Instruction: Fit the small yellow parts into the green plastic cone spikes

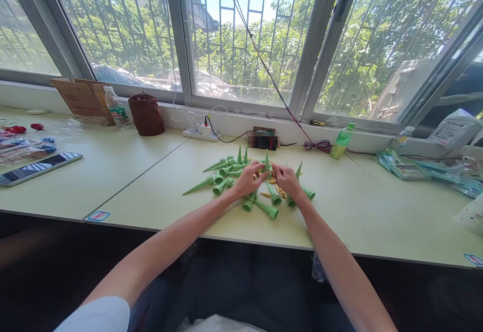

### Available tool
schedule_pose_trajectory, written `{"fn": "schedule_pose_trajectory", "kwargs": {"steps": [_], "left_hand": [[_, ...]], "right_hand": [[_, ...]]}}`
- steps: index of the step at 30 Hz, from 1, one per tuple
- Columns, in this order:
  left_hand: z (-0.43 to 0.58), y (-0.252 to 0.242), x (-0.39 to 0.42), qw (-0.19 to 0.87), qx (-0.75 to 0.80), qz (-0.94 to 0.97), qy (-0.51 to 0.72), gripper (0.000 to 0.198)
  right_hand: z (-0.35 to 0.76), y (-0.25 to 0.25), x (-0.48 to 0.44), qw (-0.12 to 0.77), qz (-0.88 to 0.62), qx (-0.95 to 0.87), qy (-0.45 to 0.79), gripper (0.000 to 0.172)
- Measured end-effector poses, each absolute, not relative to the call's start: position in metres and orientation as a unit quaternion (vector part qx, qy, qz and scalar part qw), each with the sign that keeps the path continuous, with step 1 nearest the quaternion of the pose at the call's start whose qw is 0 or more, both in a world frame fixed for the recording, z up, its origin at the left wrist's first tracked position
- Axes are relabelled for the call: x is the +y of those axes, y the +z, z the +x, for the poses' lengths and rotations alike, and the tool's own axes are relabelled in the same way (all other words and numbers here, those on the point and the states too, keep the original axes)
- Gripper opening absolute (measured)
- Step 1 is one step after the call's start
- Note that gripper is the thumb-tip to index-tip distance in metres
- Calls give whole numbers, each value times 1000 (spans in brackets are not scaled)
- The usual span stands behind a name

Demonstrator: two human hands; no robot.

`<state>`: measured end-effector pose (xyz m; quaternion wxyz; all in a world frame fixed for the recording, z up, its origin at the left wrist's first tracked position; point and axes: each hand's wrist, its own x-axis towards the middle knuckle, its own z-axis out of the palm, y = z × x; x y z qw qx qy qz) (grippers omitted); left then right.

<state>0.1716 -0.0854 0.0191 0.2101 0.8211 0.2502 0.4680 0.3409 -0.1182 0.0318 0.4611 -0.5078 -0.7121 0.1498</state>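
Green plastic plant watering spikes (201, 185) lie in a loose pile over the middle of the table (151, 191), several on their sides and a few pointing up. Among them are small yellow plastic pieces (279, 191). My left hand (249, 178) grips one green watering spike (267, 161), tip upward, above the pile. Close beside it, my right hand (287, 178) is closed in a pinch at the spike's right side. Whatever sits between the right fingertips is hidden or too small to name. Under my right wrist lie more spikes (309, 193).
Behind the pile stand a phone-like dark device (264, 139) and a power strip (202, 133) with cables. A green bottle (342, 142) is back right, near plastic packages (403, 165). On the left are a brown bag (146, 114), a carton (81, 101) and a phone (39, 168).
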Motion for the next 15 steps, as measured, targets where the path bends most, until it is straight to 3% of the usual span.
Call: {"fn": "schedule_pose_trajectory", "kwargs": {"steps": [15], "left_hand": [[177, 20, -85, 178, 290, 803, 489, 31]], "right_hand": [[340, 26, -113, 511, -511, -672, 161, 50]]}}
